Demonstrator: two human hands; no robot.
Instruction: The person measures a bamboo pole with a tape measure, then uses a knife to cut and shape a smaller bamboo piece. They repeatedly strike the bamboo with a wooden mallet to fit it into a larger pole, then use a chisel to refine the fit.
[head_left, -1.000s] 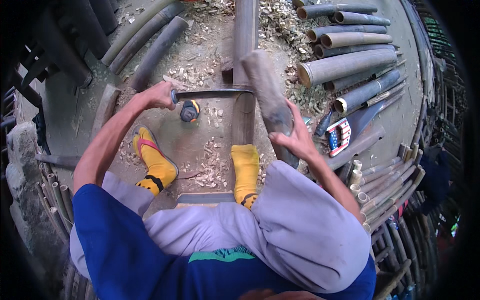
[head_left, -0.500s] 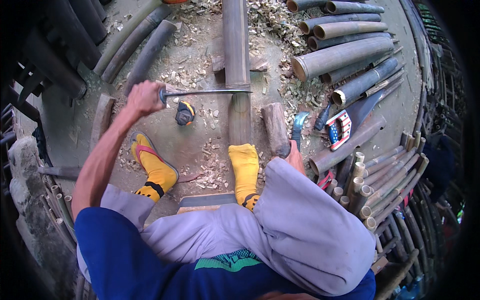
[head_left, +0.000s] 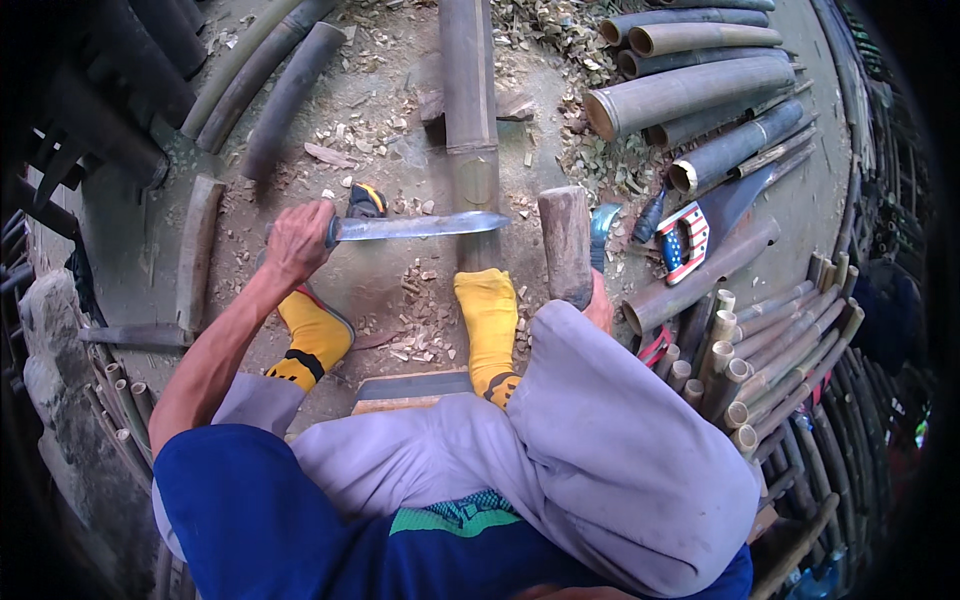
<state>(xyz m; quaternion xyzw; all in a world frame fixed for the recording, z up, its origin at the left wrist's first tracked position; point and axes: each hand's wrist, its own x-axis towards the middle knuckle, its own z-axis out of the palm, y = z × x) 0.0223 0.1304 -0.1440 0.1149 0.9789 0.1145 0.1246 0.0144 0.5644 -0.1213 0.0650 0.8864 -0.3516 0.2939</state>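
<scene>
At the far left, one short split slab of bamboo (head_left: 197,250) lies on the bare dirt ground (head_left: 390,270), and two long dark poles (head_left: 270,95) slant above it. The left hand (head_left: 297,240) has its fingers curled tight round the handle of one long flat steel blade (head_left: 415,227), held level with its far end across the end of one thick bamboo pole (head_left: 470,110) that runs straight up the middle. Two feet in yellow socks (head_left: 490,315) rest on the ground below the blade, among pale curled shavings (head_left: 425,320). The right hand (head_left: 598,305), mostly hidden behind the knee, is wrapped round the lower end of one stout, round wooden mallet (head_left: 566,245) standing just right of the pole. Further right lie about five cut bamboo tubes (head_left: 690,90), hollow-ended and smooth, and a bundle of thin canes (head_left: 760,370).
</scene>
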